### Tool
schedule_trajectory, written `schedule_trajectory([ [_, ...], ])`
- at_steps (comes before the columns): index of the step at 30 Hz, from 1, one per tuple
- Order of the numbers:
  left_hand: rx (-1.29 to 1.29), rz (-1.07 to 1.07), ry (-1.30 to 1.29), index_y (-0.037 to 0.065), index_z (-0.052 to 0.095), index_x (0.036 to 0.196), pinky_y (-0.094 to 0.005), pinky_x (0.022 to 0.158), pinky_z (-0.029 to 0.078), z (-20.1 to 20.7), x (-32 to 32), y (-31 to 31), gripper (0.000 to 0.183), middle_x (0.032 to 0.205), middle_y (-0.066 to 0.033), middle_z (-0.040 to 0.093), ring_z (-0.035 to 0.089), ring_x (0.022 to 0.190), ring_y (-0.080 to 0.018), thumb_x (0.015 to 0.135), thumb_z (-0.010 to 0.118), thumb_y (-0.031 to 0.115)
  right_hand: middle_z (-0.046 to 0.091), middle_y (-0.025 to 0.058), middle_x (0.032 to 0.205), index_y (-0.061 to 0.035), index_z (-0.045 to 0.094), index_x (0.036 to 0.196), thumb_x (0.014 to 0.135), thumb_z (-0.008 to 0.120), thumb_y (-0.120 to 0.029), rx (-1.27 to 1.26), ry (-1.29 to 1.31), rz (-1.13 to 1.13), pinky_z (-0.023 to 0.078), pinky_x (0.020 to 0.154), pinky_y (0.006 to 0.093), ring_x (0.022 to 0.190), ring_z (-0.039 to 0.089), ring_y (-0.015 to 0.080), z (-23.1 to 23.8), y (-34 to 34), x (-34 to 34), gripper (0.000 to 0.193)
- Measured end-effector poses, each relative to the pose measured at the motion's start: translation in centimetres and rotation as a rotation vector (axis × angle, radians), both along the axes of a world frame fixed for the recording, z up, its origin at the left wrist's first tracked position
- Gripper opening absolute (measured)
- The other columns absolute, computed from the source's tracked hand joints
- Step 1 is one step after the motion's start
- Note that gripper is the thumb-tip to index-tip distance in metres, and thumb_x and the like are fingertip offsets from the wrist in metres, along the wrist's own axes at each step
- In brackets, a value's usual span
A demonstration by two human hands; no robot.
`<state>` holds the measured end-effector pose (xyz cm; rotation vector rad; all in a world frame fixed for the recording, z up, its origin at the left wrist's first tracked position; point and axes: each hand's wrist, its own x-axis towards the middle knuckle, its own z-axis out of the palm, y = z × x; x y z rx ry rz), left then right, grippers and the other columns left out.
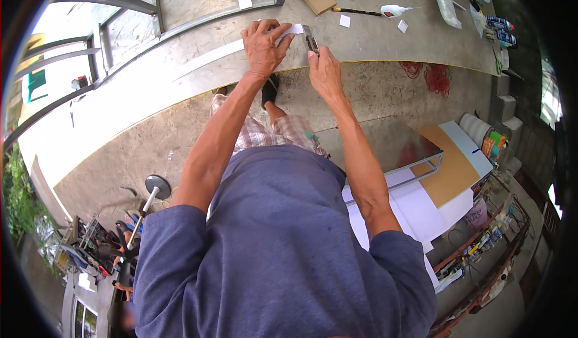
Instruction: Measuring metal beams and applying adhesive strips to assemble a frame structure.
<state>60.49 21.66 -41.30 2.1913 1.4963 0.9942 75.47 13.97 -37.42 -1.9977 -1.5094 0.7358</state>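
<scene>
Navy T-shirt (283,235) fabric over your own torso lies nearest, filling the lower middle of the view. Past it stretches the long metal-topped workbench (361,43), its front edge curving across from left to right. A grey metal frame (153,7) lies on its far left part.

The narrow white strip (211,56) rests along the bench near the front edge, running from the bright left side to beneath your fingers, its right end just past them. Your left hand (263,46) lies over the strip near that end, fingers bent; whether it pinches the strip or only presses it down, you cannot tell from above. Your right hand (326,72) is closed around what looks like a utility knife (310,40), its tip at the strip's right end; contact is too small to make out.

Well to the right lies a white nozzle bottle (393,10), and near it two small white squares, one left (345,21) and one right (402,26).

You seem to be trimming the strip's end. The next move likely calls for firm left-hand pressure, fingertips clear of the blade, and a straight, controlled stroke.
</scene>
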Motion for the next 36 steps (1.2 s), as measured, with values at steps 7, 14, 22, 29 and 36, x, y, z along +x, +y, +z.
schedule_trajectory([
  [7,-0.048,0.019,0.047,0.026,0.075,0.102,-0.0389,0.089,0.035,-0.1,0.1,-0.1,0.027,0.099,0.0031,0.064,0.053,0.099,-0.0205,0.078,0.076,0.038,0.064,0.0301,0.084,0.0033,0.044,0.099,0.098,0.049,-0.018,-0.072,-0.159,0.104,0.051,0.063,0.0542,0.076,0.064,0.0486,0.3,0.3,-1.1,0.022],
  [14,-0.010,0.022,0.030,0.023,0.075,0.097,-0.0389,0.087,0.035,0.1,0.1,0.1,0.024,0.097,0.0026,0.064,0.053,0.097,-0.0214,0.076,0.078,0.034,0.065,0.0274,0.084,0.0019,0.045,0.099,0.098,0.049,-0.019,-0.100,-0.235,0.088,0.053,0.063,0.0537,0.074,0.066,0.0462,-0.1,0.8,-1.9,0.021],
  [22,-0.028,0.020,0.025,0.023,0.076,0.097,-0.0389,0.088,0.035,0.1,0.2,0.3,0.024,0.096,0.0020,0.063,0.053,0.096,-0.0218,0.075,0.078,0.033,0.064,0.0279,0.087,0.0033,0.044,0.099,0.095,0.051,-0.013,-0.109,-0.278,0.071,0.055,0.062,0.0506,0.073,0.067,0.0443,-0.1,0.8,-2.5,0.018],
  [29,-0.061,0.018,0.045,0.023,0.076,0.098,-0.0391,0.088,0.036,0.3,0.3,0.0,0.025,0.098,0.0002,0.062,0.053,0.096,-0.0225,0.074,0.079,0.032,0.063,0.0268,0.092,0.0031,0.044,0.099,0.088,0.054,-0.006,-0.137,-0.310,0.073,0.057,0.063,0.0476,0.075,0.069,0.0421,-0.7,0.5,-2.6,0.018],
  [36,-0.049,0.007,0.049,0.023,0.075,0.098,-0.0394,0.088,0.036,0.4,0.3,0.1,0.025,0.099,0.0001,0.062,0.053,0.097,-0.0231,0.075,0.079,0.032,0.064,0.0245,0.091,0.0017,0.044,0.099,0.088,0.053,-0.007,-0.181,-0.328,0.044,0.058,0.063,0.0443,0.076,0.070,0.0393,-0.6,0.6,-3.2,0.017],
])
